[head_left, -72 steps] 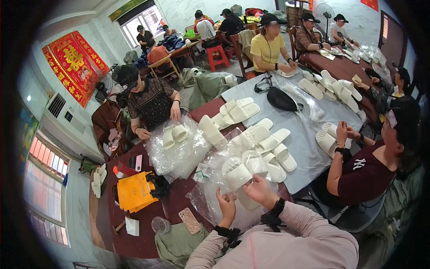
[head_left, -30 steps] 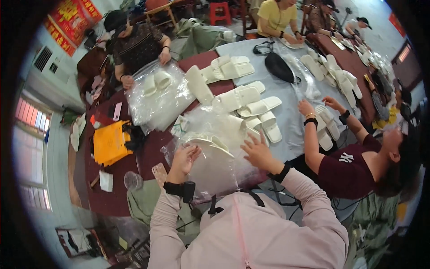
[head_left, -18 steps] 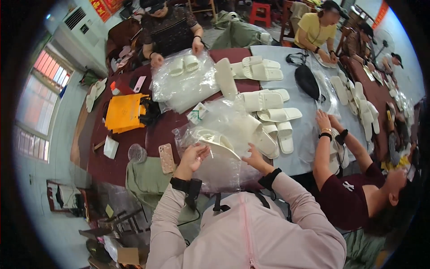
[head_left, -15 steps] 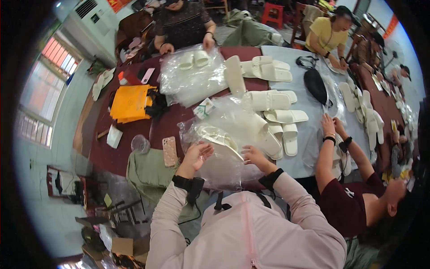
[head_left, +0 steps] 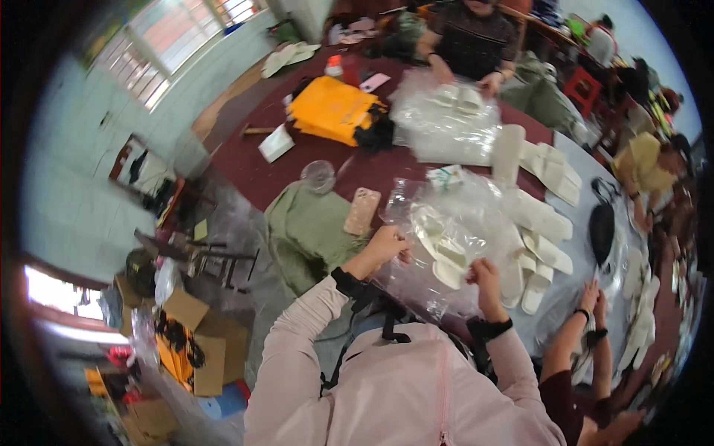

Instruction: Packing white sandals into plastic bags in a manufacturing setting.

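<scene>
Since half a second ago, both hands have lifted closer together: the left hand (head_left: pixel 388 244) and right hand (head_left: pixel 483 275) each pinch the rim of a clear plastic bag (head_left: pixel 454 245) holding white slippers (head_left: pixel 440 249) above the table (head_left: pixel 260 160). Thin film could slip, I judge, spilling the pair.

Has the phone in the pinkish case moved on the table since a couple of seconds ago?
No. The phone lies just right of the clear glass, below the yellow bag, as before; only the camera swung.
</scene>
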Demonstrator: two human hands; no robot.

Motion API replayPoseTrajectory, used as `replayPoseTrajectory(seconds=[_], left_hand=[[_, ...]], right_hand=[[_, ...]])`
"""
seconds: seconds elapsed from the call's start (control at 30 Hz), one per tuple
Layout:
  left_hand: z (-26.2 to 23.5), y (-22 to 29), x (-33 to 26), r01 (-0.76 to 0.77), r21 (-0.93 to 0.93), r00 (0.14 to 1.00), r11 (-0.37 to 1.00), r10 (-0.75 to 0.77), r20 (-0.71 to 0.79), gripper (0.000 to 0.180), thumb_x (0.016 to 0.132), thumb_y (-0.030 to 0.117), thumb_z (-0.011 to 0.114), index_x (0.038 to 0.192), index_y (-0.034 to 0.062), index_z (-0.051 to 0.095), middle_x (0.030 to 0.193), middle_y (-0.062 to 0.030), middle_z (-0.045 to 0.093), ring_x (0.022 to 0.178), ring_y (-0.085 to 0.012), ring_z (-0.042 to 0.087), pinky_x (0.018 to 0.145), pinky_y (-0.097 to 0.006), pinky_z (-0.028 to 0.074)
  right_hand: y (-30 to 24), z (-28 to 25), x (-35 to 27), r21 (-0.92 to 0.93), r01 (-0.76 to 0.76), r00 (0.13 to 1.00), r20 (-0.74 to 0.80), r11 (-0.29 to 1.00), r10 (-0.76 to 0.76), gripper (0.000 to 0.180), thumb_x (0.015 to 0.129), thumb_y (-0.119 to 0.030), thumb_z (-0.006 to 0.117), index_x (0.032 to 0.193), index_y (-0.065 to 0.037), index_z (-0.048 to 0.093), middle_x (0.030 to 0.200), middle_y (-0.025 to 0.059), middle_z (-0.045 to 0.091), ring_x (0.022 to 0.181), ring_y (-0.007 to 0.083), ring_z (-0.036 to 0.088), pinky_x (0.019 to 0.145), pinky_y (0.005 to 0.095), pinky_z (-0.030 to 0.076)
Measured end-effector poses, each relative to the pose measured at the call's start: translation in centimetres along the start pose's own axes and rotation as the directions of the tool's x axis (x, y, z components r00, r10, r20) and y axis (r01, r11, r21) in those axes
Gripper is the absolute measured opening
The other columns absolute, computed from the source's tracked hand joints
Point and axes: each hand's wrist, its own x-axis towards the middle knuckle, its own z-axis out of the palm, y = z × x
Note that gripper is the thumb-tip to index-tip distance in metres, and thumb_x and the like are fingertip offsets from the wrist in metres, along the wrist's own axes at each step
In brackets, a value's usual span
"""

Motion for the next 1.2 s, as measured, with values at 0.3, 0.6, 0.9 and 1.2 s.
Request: replayPoseTrajectory(seconds=[0.3, 0.6, 0.9, 1.2], left_hand=[[-11.2, 8.3, -17.2, -0.22, -0.126, 0.924, 0.967, 0.165, -0.344, 0.015, 0.084, 0.015, 0.059, 0.081, 0.002, 0.052, 0.061, -0.0033, 0.053, 0.055, -0.0137, 0.058, 0.052, -0.027, 0.052], [-21.0, 1.9, -26.7, 0.108, 0.18, 0.738, 0.978, 0.042, -0.673, 0.017, 0.086, 0.016, 0.055, 0.08, -0.0003, 0.052, 0.063, -0.0081, 0.058, 0.052, -0.0157, 0.059, 0.045, -0.027, 0.047], [-26.2, -7.8, -24.8, 0.295, 0.224, 0.823, 0.929, -0.128, -0.554, 0.016, 0.088, 0.013, 0.047, 0.089, -0.003, 0.052, 0.075, -0.0124, 0.061, 0.053, -0.0199, 0.061, 0.042, -0.029, 0.047], [-29.8, -15.2, -19.5, 0.345, 0.151, 0.899, 0.926, -0.28, -0.335, 0.024, 0.085, 0.014, 0.05, 0.105, 0.0006, 0.051, 0.077, -0.0074, 0.062, 0.05, -0.0184, 0.059, 0.041, -0.029, 0.046]], right_hand=[[-11.4, 11.7, -5.3, 0.088, 0.02, 0.792, 0.607, 0.996, -0.069, 0.014, 0.09, -0.012, 0.049, 0.079, -0.003, 0.052, 0.071, 0.0022, 0.053, 0.066, 0.0128, 0.054, 0.06, 0.0272, 0.045], [-5.8, 22.5, -6.1, -0.329, -0.048, 0.371, 0.871, 0.943, 0.323, 0.016, 0.092, -0.015, 0.049, 0.084, -0.002, 0.054, 0.075, 0.0022, 0.057, 0.07, 0.0099, 0.056, 0.067, 0.0245, 0.045], [4.8, 21.9, -1.3, -0.59, 0.345, 0.499, 0.774, 0.73, 0.39, 0.027, 0.087, -0.025, 0.055, 0.099, -0.001, 0.058, 0.084, 0.0116, 0.063, 0.081, 0.0204, 0.061, 0.07, 0.0314, 0.047], [5.6, 15.7, 1.8, -0.814, 0.455, 0.852, 0.516, 0.361, 0.088, 0.029, 0.084, -0.027, 0.056, 0.1, -0.003, 0.059, 0.094, 0.0168, 0.062, 0.085, 0.0303, 0.06, 0.074, 0.0372, 0.047]])
